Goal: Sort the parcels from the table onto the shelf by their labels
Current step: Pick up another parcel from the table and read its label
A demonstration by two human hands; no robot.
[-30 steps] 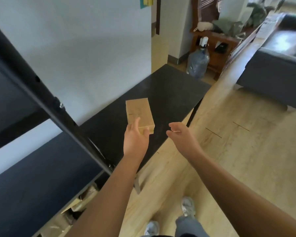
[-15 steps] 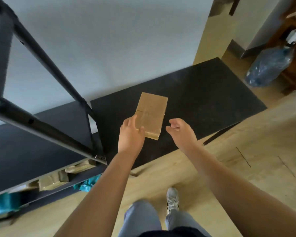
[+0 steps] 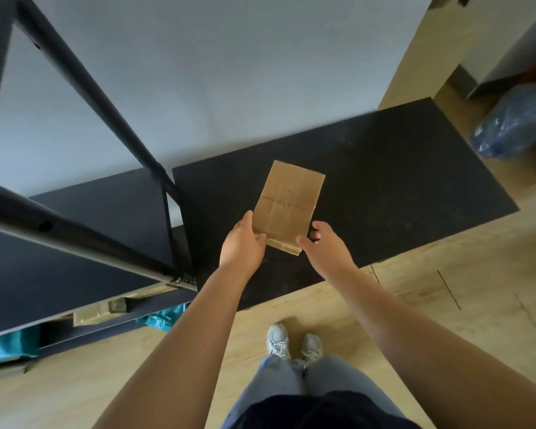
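Where both hands point(image 3: 242, 246) meet, parcel point(image 3: 287, 202)

Flat brown cardboard parcel point(image 3: 288, 203): matt, creased paper surface. Black speckled tabletop point(image 3: 399, 187): matt, slightly grainy. Dark metal shelf frame point(image 3: 84, 75): smooth, satin paint. Pale wood-plank floor point(image 3: 446, 292): smooth, low sheen.

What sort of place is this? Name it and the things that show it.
Probably a room in a home used for parcel sorting: wood-look floor, a low black table against a plain wall, a dark metal shelf holding parcels, and a water jug in the corner.
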